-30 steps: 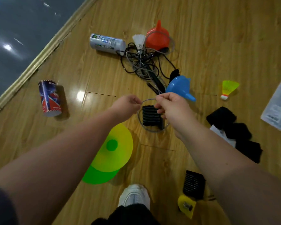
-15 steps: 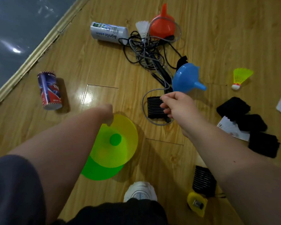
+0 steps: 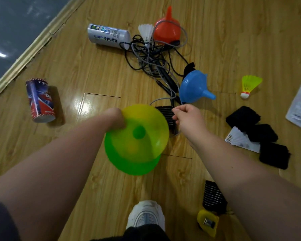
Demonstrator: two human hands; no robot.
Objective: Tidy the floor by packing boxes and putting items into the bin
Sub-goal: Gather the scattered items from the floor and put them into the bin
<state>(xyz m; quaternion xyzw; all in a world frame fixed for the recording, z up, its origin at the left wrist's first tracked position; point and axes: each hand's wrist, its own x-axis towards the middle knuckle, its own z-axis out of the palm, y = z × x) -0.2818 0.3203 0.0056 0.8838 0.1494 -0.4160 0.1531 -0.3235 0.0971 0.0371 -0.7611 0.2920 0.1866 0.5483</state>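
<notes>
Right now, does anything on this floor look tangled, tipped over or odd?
Yes. Black and grey cables lie in a knotted heap near the top, with a white shuttlecock at its edge. Beside them a silver tube lies on its side, and a blue funnel is tipped over.

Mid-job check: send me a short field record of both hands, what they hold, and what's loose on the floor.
left hand: grips rim of yellow disc cone, stacked over green disc cone
right hand: appears to pinch grey cable beside black ribbed bundle
tubes: silver tube; red-blue tube
funnels: orange funnel; blue funnel
shuttlecocks: white shuttlecock; yellow shuttlecock
bin: not in view
</notes>
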